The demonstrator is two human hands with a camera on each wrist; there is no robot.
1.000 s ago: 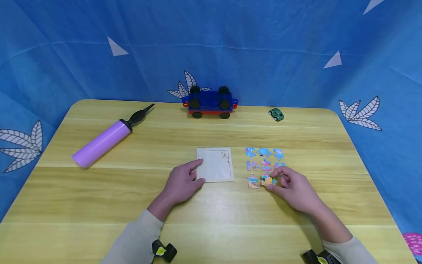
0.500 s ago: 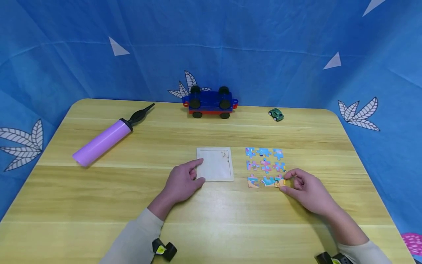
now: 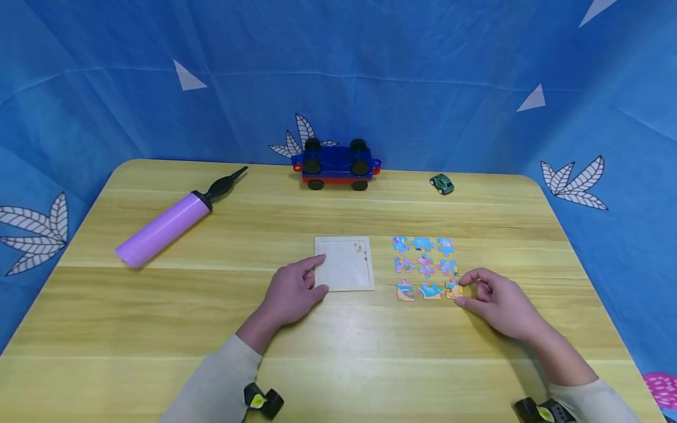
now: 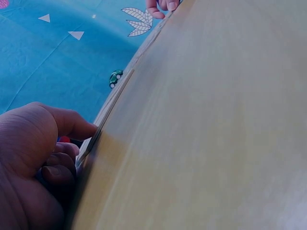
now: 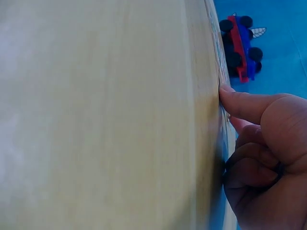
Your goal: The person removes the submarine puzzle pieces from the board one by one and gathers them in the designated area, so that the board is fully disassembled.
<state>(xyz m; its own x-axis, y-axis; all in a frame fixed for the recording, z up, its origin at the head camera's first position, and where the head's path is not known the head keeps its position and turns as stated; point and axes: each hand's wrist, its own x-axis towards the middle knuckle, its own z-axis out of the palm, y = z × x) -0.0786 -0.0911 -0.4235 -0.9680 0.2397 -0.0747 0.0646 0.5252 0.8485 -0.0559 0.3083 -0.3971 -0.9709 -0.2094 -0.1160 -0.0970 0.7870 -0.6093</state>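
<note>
Flat on the table lies a white square puzzle tray [image 3: 345,264] with a thin inner border line and a small print in its upper right corner. My left hand [image 3: 293,292] holds it at the left edge, thumb and index finger on the rim and the other fingers curled. To the tray's right, jigsaw pieces [image 3: 425,265] in blue, pink and orange lie in three spaced rows. My right hand [image 3: 497,299] grips the lower right puzzle piece [image 3: 453,289] between thumb and index finger, at table level. In the right wrist view the pieces are seen edge-on.
A purple hand pump [image 3: 164,229] with a black nozzle lies at the left. Along the back edge are a blue and red toy vehicle [image 3: 337,164], wheels showing, and a small green toy car [image 3: 442,184]. A blue cloth [image 3: 433,88] hangs behind the table.
My right hand has slid right with the corner puzzle piece, from over the middle of the bottom row to its right end, leaving a gap beside it. My left hand stays put.
</note>
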